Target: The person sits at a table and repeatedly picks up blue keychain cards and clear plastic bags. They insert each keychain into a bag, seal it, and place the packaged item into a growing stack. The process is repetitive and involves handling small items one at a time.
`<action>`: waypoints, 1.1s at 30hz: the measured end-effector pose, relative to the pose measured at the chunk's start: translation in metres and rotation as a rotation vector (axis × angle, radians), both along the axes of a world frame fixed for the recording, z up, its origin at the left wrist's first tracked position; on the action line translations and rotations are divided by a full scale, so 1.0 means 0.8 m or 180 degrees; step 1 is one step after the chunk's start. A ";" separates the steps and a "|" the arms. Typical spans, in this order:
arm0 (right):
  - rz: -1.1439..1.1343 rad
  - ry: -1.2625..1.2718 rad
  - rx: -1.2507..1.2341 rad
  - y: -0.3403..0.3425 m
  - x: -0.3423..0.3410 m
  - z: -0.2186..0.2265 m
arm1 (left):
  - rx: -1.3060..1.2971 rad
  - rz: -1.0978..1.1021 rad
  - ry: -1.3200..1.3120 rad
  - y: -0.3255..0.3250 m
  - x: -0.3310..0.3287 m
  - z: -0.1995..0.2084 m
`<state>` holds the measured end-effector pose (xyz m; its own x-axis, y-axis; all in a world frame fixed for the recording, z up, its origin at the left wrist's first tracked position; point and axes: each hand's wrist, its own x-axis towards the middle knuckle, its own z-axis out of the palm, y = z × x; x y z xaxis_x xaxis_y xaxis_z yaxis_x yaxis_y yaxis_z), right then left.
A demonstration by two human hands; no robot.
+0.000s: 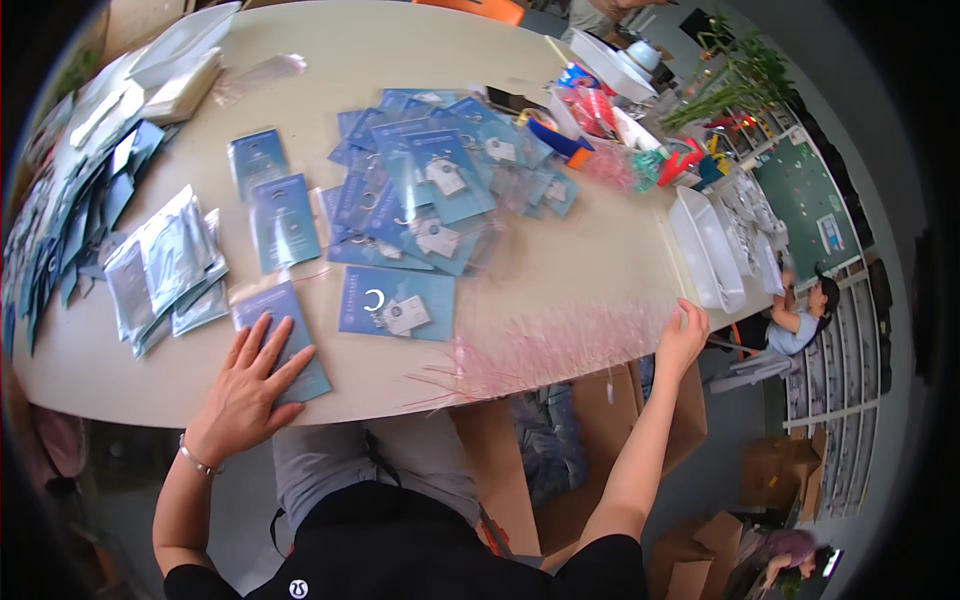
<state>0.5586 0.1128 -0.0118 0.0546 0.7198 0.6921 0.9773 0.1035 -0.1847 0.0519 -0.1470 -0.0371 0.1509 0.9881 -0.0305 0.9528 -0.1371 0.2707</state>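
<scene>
My left hand (250, 385) lies flat, fingers spread, on a blue card packet (302, 345) near the table's front edge. My right hand (683, 340) is at the right end of a spread of thin pink strands (550, 345), its fingers curled together; whatever they may pinch cannot be made out. Between the hands rests another blue packet (397, 303) with a silver crescent and a white tag inside. Beyond it is a loose heap of similar blue packets (430, 175). Two more blue packets (284, 222) (258, 163) lie left of that heap.
Silvery-blue pouches (168, 262) are stacked at the left, beside piled dark blue packets (75, 220). White trays (705, 250) stand at the right, near a tape dispenser (558, 143) and a phone (513, 101). An open cardboard box (500, 470) is below the front edge. Another person (795, 320) sits right.
</scene>
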 end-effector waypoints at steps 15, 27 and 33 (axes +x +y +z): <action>0.4350 -0.0102 -0.1489 -0.218 -0.361 -0.078 | 0.0391 -0.0484 -0.0493 -0.016 -0.021 -0.020; 0.3869 0.0206 -0.1500 -0.232 -0.377 -0.081 | 0.1152 0.0072 -0.0830 -0.071 -0.015 -0.053; 0.3932 0.0310 -0.1421 -0.228 -0.372 -0.083 | 0.1064 0.0373 -0.1269 -0.069 -0.011 -0.051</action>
<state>0.2609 -0.0696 -0.0783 -0.7638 0.4951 0.4141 0.2642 0.8252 -0.4993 0.0429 -0.2019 -0.0776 -0.0254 0.9450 0.3260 0.7990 -0.1768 0.5747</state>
